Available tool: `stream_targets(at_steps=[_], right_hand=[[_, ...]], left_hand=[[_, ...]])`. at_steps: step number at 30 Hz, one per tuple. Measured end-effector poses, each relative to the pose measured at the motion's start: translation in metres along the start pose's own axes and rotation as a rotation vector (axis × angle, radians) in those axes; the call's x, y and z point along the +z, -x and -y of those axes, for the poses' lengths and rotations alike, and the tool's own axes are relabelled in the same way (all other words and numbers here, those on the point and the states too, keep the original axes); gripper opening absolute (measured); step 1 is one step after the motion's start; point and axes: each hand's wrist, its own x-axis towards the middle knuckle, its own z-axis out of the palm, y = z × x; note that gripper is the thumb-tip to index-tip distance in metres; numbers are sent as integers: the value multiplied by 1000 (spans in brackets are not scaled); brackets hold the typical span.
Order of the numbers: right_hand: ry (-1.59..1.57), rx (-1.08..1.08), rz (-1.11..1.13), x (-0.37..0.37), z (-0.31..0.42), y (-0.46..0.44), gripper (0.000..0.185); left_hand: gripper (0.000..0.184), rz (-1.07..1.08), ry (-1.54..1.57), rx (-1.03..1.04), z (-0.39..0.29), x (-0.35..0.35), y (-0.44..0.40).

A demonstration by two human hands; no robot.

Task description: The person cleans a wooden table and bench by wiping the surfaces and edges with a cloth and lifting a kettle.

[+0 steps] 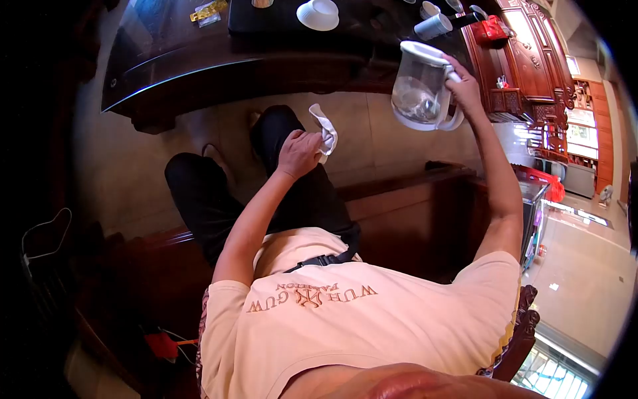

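My right hand (465,90) is wrapped round the white handle of a clear glass kettle (415,90) with a white lid and base. The kettle hangs upright in the air near the dark table's edge. In my left hand (300,153), held over my knees, is a crumpled white cloth (323,130), its ends sticking out of the closed fingers. The cloth and the kettle are apart.
A dark wooden table (179,73) stands in front, bearing a white bowl (318,14), a yellow packet (209,10) and a white cup (432,26). I sit on a wooden bench (412,219). A carved cabinet (531,46) stands at the right.
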Motion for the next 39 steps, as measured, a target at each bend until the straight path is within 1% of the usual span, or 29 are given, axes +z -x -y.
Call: stream_targets(at_steps=[1, 4, 5, 7, 8, 12, 15, 18, 20, 21, 24, 25, 28, 31, 39], right_hand=[[74, 18, -3, 4, 9, 12, 65], [109, 142, 78, 20, 19, 27, 64], [120, 79, 65, 27, 6, 25, 63], [154, 144, 73, 34, 5, 23, 66], [171, 177, 78, 38, 5, 23, 67], [167, 123, 37, 48, 1, 14, 65], [194, 96, 47, 52, 1, 7, 62], [200, 147, 107, 51, 8, 3, 62], [264, 73, 80, 55, -7, -7, 61], [296, 36, 66, 57, -3, -8, 61], [274, 125, 122, 56, 14, -11, 59], [301, 101, 141, 56, 13, -14, 64], [330, 12, 121, 57, 5, -23, 63], [385, 93, 142, 55, 15, -27, 54], [407, 71, 141, 54, 15, -27, 56]], left_hand=[[25, -13, -12, 8, 0, 0, 0], [34, 60, 6, -23, 0, -1, 1], [31, 35, -7, -15, -1, -1, 2], [24, -17, -35, 0, -3, -1, 0], [24, -17, -33, 0, -4, -1, 0], [24, -5, -37, -8, -4, -3, -2], [24, -10, -29, -4, -5, -5, -4], [25, -19, -8, -9, -4, -4, -3], [25, -14, -2, -15, -2, -2, -2], [24, -7, -2, -17, -3, -3, -2], [23, 0, -9, -20, -2, -4, -2], [22, -2, -13, -22, -3, -4, -2], [21, -1, -4, -32, -3, -5, -2], [20, 8, -10, -25, -2, -5, -1], [19, -3, -23, -12, -2, -5, -1]])
